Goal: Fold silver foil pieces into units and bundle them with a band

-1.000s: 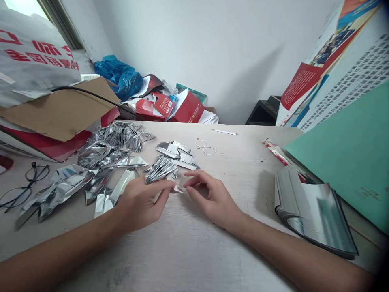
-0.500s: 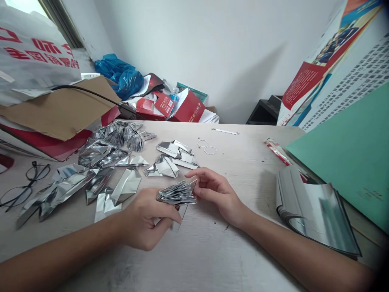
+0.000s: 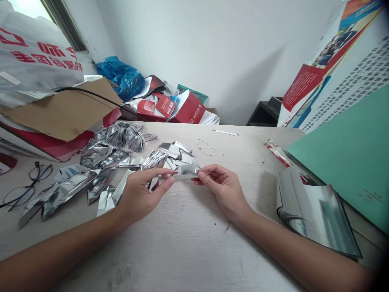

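Your left hand and right hand now pinch one foil piece flat; the pleated bundle has gone from beside it.

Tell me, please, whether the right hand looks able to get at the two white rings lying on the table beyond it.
Probably yes, once freed: the right hand is pinching a folded silver piece together with the left hand. The white rings lie just beyond it on bare table, with nothing between.
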The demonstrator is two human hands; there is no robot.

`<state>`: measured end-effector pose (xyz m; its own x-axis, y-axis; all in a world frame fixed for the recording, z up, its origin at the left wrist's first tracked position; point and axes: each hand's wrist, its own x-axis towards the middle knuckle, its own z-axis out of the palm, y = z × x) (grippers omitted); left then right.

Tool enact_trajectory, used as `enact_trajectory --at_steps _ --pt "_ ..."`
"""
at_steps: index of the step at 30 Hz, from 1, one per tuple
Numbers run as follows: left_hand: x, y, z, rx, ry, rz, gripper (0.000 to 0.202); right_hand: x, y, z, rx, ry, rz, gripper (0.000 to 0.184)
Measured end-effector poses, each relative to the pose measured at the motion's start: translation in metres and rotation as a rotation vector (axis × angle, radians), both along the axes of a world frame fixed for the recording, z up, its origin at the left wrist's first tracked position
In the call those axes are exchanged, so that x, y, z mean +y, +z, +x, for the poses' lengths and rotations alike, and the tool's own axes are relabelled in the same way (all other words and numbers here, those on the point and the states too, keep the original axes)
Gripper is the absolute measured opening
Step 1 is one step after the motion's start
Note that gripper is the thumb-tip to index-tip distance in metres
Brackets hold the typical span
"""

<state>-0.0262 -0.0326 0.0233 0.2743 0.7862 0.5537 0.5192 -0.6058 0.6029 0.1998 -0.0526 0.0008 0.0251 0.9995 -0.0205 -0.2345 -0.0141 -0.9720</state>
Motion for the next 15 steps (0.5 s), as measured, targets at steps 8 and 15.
enact_trajectory --at_steps 8,15 --pt "0.0049 -0.0060 0.0012 -0.033 0.027 -0.124 0.008 0.0016 -0.0017 0.0016 0.065 -0.009 -0.051 0.036" --pt "0.0034 -0.0003 0.0049 -0.186 0.044 -0.308 0.011 0.0005 -0.0015 -0.0005 0.081 0.008 -0.031 0.044"
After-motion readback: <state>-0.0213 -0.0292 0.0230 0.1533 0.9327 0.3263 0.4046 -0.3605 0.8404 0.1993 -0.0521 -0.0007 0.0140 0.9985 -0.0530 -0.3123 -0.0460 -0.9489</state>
